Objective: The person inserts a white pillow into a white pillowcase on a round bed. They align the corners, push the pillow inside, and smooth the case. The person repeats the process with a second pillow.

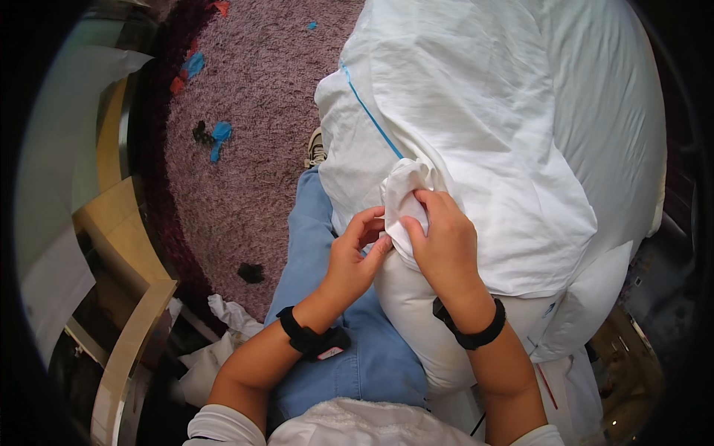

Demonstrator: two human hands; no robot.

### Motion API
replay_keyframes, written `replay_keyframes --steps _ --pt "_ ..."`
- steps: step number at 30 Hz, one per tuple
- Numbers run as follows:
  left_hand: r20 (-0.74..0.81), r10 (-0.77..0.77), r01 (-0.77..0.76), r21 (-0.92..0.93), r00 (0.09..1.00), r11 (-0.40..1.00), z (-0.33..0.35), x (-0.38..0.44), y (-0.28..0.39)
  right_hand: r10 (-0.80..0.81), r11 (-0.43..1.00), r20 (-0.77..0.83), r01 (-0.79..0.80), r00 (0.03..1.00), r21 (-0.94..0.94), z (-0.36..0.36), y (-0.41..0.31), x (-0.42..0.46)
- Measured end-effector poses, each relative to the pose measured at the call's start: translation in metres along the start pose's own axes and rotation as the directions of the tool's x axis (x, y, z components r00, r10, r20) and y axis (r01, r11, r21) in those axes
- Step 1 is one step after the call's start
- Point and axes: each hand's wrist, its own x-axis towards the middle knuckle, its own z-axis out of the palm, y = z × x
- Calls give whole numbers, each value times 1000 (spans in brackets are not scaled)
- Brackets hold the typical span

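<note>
A white cloth with a thin blue line along one edge lies spread over my lap and over a large stuffed white cushion or quilt. Near its front edge, part of the cloth is gathered into a rounded fold. My right hand pinches this fold between thumb and fingers. On the fold's left edge, my left hand has its thumb and curled fingertips at the fabric; some of those fingertips are hidden. The blue line runs up and left from the gathered part.
A purple-brown shaggy rug covers the floor, with blue scraps, red scraps and a black scrap on it. Wooden furniture stands at left. Crumpled white material lies beside my jeans-clad leg.
</note>
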Motion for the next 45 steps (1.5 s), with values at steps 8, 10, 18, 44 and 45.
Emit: replay_keyframes --steps 8,10,18,44,45 --pt "60 164 -174 356 985 918 -9 14 -6 -33 985 -30 27 999 -173 11 5 1" --pt "164 432 -459 415 887 785 -16 23 -2 -92 992 -111 81 990 -98 7 7 1" --pt "514 506 -713 386 693 585 -30 9 3 -79 996 -89 82 993 28 -12 5 -17" --pt "253 -140 3 475 957 880 -23 37 10 -185 945 151 218 971 -245 -66 19 -78" --pt "227 -49 -63 460 973 886 -19 35 11 -170 953 132 197 977 -230 -71 20 -84"
